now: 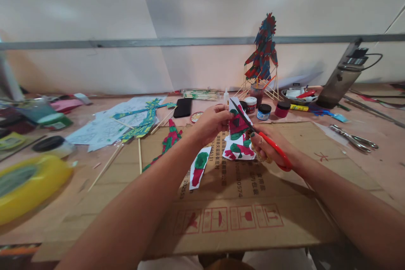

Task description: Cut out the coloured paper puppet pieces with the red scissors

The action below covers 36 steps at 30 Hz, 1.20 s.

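Observation:
My left hand [215, 121] pinches the edge of a white paper piece [238, 125] painted in magenta and green. In my right hand [268, 142] is a pair of scissors [277, 150] with red handles, its dark blades lying across the upper part of that paper. Below them another painted paper piece [238, 152] shows on the cardboard sheet [228, 236]. A narrow painted strip [200, 168] lies left of it, under my left wrist. Farther left, a green and magenta cut-out [171, 138] is partly hidden by my left forearm.
Paint jars [263, 112] stand behind my hands, near a feathered figure on sticks [265, 50]. To the right are pliers [353, 138] and a bottle [343, 76]. Leftward lie a black phone [183, 107], a blue-yellow stick puppet [147, 119], drawn sheets [95, 128] and a yellow ring-shaped object [53, 177].

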{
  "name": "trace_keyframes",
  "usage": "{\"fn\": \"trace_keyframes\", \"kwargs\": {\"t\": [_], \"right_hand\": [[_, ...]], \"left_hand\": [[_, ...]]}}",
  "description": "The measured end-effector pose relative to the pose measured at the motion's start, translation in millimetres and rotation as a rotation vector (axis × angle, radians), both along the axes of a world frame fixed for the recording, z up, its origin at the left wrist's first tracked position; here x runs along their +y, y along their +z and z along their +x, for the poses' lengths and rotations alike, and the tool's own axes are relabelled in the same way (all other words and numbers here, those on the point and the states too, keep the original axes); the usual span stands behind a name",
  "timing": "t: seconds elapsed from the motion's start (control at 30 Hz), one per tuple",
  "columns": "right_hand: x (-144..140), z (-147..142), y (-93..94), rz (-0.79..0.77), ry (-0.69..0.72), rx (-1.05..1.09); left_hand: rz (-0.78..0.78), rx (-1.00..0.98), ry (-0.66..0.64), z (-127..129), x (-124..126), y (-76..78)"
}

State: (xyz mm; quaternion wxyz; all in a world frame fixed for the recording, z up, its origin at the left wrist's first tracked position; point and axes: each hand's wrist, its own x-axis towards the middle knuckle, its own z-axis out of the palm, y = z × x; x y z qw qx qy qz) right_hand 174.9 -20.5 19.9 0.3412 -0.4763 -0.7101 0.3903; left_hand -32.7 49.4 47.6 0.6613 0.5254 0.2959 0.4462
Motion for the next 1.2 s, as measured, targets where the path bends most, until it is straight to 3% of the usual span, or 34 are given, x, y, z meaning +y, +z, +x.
{"fn": "trace_keyframes", "kwargs": {"t": [1.03, 1.2], "right_hand": [[-3.0, -4.1, 6.1, 0.041, 0.021, 0.016], [-0.6, -1.5, 3.8, 0.112, 0.019, 0.004]], "left_hand": [[-0.005, -0.007, -0.034, 0.7, 2.3, -0.3], [-0.012, -0.019, -0.049, 0.3, 2.9, -0.1]]}}
